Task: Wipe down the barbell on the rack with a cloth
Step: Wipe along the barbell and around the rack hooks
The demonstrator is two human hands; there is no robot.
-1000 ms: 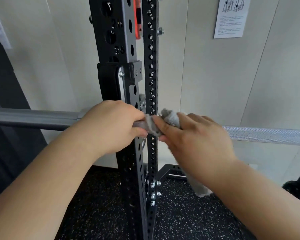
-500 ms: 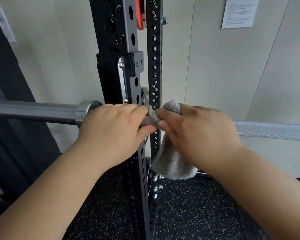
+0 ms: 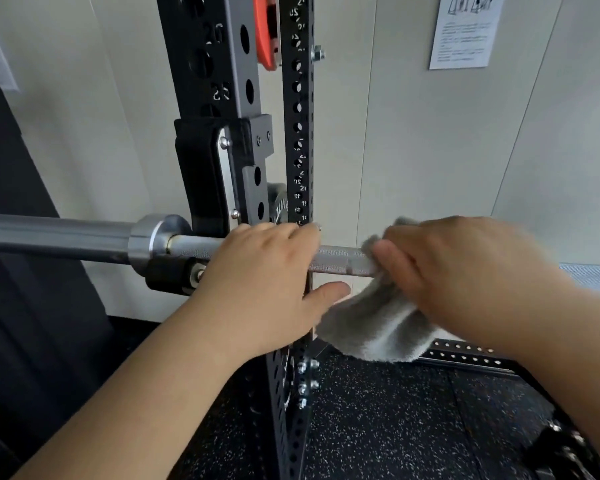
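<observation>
A steel barbell (image 3: pixel 340 260) lies level across the black rack (image 3: pixel 222 98), its smooth sleeve and collar (image 3: pixel 153 237) to the left of the upright. My left hand (image 3: pixel 260 282) is wrapped over the knurled shaft just right of the rack hook. A grey fluffy cloth (image 3: pixel 378 323) is folded over the shaft further right, its loose end hanging below the bar. My right hand (image 3: pixel 465 268) clamps the cloth around the bar and looks motion-blurred. A short bare stretch of shaft shows between the two hands.
A second perforated black upright (image 3: pixel 300 133) stands behind the bar, with an orange part (image 3: pixel 265 36) near the top. Speckled black rubber floor (image 3: pixel 378 427) lies below. A paper notice (image 3: pixel 465 29) hangs on the pale wall. The rack's base rail (image 3: pixel 465 355) runs low right.
My right hand slid the cloth to the right along the bar, away from my left hand, uncovering bare shaft between them. The view shifted, showing the collar and sleeve.
</observation>
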